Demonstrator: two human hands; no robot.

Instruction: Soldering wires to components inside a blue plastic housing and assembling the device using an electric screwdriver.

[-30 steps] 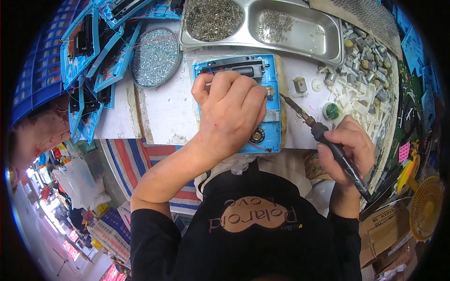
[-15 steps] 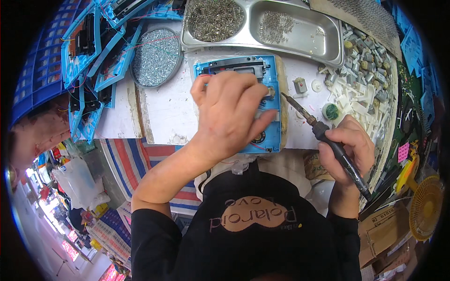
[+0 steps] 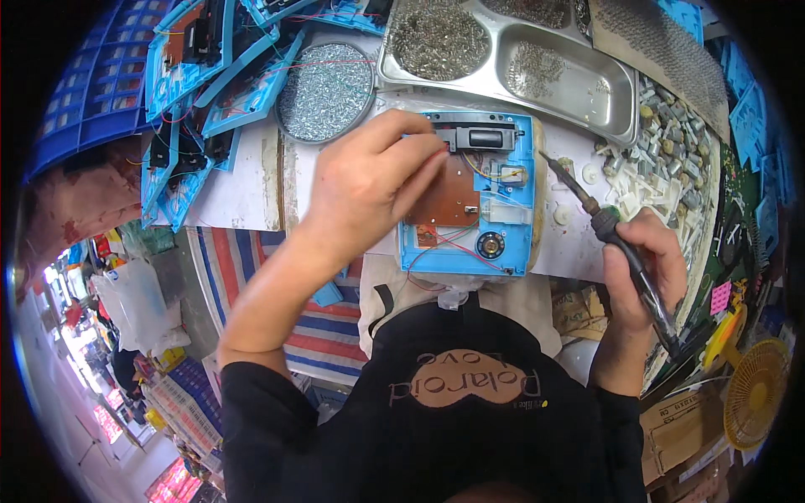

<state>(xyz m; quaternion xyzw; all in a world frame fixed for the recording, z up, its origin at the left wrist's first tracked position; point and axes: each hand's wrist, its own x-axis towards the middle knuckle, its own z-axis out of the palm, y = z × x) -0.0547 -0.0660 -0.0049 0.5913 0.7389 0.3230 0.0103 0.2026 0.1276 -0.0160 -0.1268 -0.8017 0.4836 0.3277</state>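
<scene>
An opened blue plastic casing (image 3: 527, 151) lies on the bench, with a brown circuit board (image 3: 444, 197), a small metal motor (image 3: 513, 174), thin wires and a round black part (image 3: 490, 244) inside. Over its left side is my left hand (image 3: 365, 180), fingertips pinched together at the board's upper edge. A speck of red shows there, but what the fingers hold is mostly hidden. My right hand (image 3: 641, 268) grips a soldering iron (image 3: 605, 225) by its black handle. The iron's tip points up and left, close to the casing's right edge.
Behind the casing stand a round dish of small silvery parts (image 3: 369, 109) and a metal compartment tray (image 3: 495, 84). Motors (image 3: 671, 126) and white plastic pieces (image 3: 650, 189) are heaped at right. Wired blue casings (image 3: 214, 105) pile up at left. A yellow fan (image 3: 759, 377) is lower right.
My left hand has shifted left across the casing, uncovering the circuit board, motor and wires. The whole view has shifted slightly. My right hand keeps hold of the soldering iron.
</scene>
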